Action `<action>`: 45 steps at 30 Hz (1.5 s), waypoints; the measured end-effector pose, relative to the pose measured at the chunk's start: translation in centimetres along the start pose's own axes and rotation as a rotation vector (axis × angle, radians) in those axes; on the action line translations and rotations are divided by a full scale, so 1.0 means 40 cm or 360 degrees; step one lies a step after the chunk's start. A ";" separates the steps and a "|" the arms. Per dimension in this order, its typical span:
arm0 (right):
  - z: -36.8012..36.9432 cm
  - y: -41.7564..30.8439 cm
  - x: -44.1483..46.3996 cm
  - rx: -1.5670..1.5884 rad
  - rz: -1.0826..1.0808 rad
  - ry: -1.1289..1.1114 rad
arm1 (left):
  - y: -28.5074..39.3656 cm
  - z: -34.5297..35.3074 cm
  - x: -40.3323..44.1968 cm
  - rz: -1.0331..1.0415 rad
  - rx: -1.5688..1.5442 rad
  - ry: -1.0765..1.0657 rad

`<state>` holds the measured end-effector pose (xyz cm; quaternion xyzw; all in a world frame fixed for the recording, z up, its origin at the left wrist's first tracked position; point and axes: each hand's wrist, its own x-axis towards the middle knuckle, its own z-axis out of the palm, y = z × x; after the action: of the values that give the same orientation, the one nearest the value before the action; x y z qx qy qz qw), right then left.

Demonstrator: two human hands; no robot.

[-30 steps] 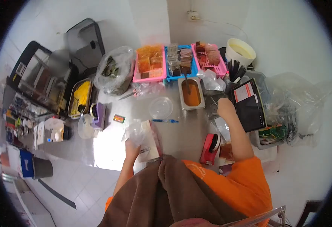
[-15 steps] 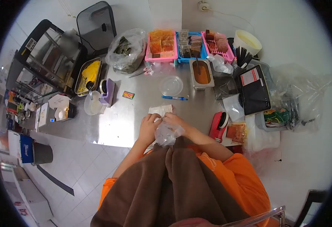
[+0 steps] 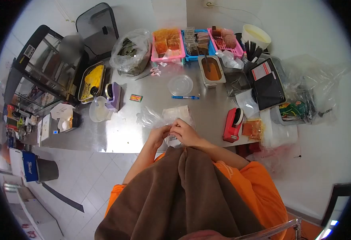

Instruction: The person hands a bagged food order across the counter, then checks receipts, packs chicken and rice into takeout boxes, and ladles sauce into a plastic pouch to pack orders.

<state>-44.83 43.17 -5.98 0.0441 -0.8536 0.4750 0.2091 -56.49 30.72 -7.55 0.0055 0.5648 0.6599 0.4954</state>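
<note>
At the front edge of the steel table, my left hand (image 3: 158, 136) and my right hand (image 3: 184, 133) meet with their fingers closed on a clear plastic bag (image 3: 150, 118). The loose part of the bag spreads on the table to the left, beyond my fingers. Just past my right hand lies a pale, flat paper-like piece (image 3: 177, 113), seemingly under or inside the plastic. A white piece with dark print (image 3: 173, 141) shows below my hands. What exactly is between my fingertips is hidden. Farther off lie a blue pen (image 3: 185, 97) and a round clear lid (image 3: 180, 85).
On the right stand a red tape dispenser (image 3: 232, 127) and a tablet (image 3: 269, 86). A metal container of brown sauce (image 3: 212, 73) sits ahead, before pink and blue baskets (image 3: 168, 59). To the left are a purple tape dispenser (image 3: 114, 97) and a tray of yellow food (image 3: 92, 82).
The plastic bag, bunched below my hands before, now spreads beyond them to the left. Both hands have moved slightly nearer to me, and more of the paper-like piece shows.
</note>
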 end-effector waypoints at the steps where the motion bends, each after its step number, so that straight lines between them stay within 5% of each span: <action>1: 0.004 -0.001 -0.001 -0.0038 -0.0041 0.0014 | -0.011 -0.008 0.007 -0.0023 -0.0055 -0.0011; 3: 0.010 -0.003 -0.003 -0.0114 -0.0123 0.0035 | -0.034 -0.022 0.024 -0.0069 -0.0173 -0.0031; 6: 0.028 -0.005 -0.003 -0.0105 0.0206 0.0020 | -0.050 -0.035 0.035 -0.0090 -0.0206 -0.0122; 12: 0.012 0.025 -0.020 0.0049 -0.0008 0.0158 | -0.049 -0.011 0.019 -0.0019 -0.0280 -0.0176; 15: 0.003 0.043 -0.027 0.0761 0.0837 0.0115 | -0.053 -0.001 0.007 0.0005 -0.0244 -0.0183; 18: -0.027 0.028 -0.009 0.1363 0.1125 0.0175 | -0.071 0.005 0.006 0.0015 -0.0307 -0.0090; 30: -0.043 0.054 0.007 0.1328 0.1304 -0.0010 | -0.066 0.022 -0.005 0.0222 -0.0339 -0.0150; 39: -0.020 0.053 -0.007 0.1304 0.1266 0.0206 | -0.103 -0.016 0.028 0.0442 -0.0004 -0.0192; 42: -0.013 0.028 -0.017 0.0293 0.0801 0.0333 | -0.096 -0.004 0.029 0.0503 0.0065 -0.0203; 45: -0.016 0.086 -0.080 0.1077 0.0539 -0.0049 | -0.058 0.027 0.006 0.0353 -0.0119 0.0004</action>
<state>-42.66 45.18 -9.69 -0.0240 -0.6467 0.7572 0.0885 -54.49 31.40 -9.04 0.0488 0.5363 0.7313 0.4186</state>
